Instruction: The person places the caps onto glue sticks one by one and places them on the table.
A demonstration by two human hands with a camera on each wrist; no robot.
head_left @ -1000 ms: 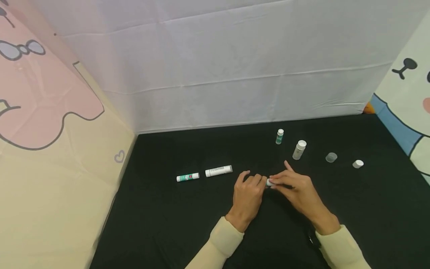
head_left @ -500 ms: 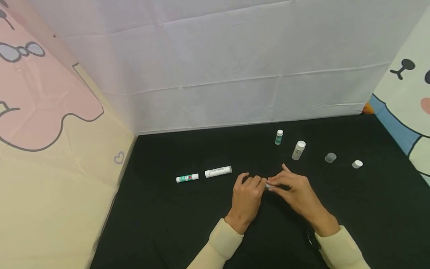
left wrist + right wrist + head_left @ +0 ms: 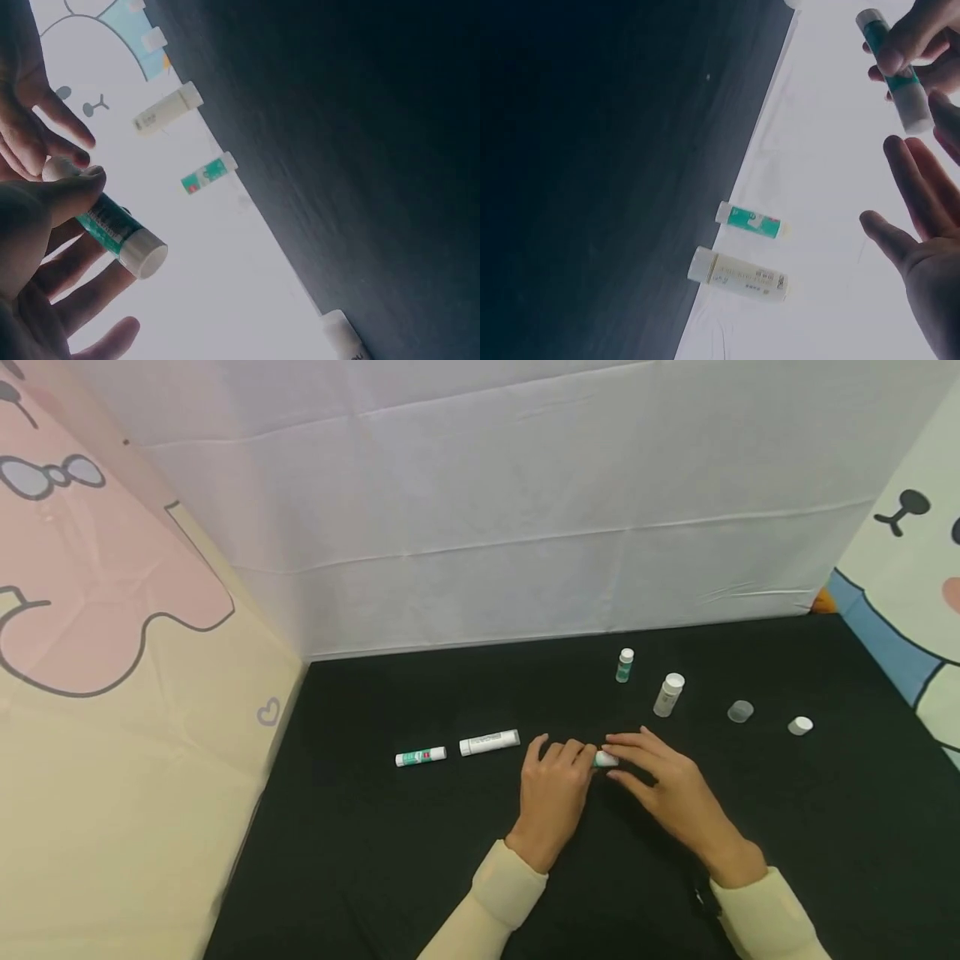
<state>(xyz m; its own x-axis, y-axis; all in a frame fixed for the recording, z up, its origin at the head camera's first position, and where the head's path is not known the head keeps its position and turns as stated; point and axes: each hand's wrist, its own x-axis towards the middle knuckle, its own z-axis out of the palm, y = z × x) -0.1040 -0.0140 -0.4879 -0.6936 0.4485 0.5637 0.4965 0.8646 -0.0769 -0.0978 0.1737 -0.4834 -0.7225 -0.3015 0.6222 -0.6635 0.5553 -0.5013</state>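
My left hand (image 3: 553,793) holds a green-and-white glue stick (image 3: 604,760) crosswise, its white cap end pointing right. In the left wrist view the thumb lies across the glue stick (image 3: 109,225) near that end, with the fingers behind it. My right hand (image 3: 671,785) is beside the white cap end, thumb and fingers parted around it. The right wrist view shows its fingers (image 3: 919,184) extended just below the cap end. Behind the hands stand a small green glue stick (image 3: 624,667) and a larger white tube (image 3: 667,696).
On the black tabletop (image 3: 360,843), another green glue stick (image 3: 420,757) and a white tube (image 3: 489,742) lie at left. A translucent cup-like cap (image 3: 740,711) and a small white cap (image 3: 800,726) sit at right. A white cloth backdrop (image 3: 465,568) rises behind the table.
The right fingers, pinching the white end of the glue stick half a second ago, have spread off it. More of that white end shows now, and the stick is slightly higher in view.
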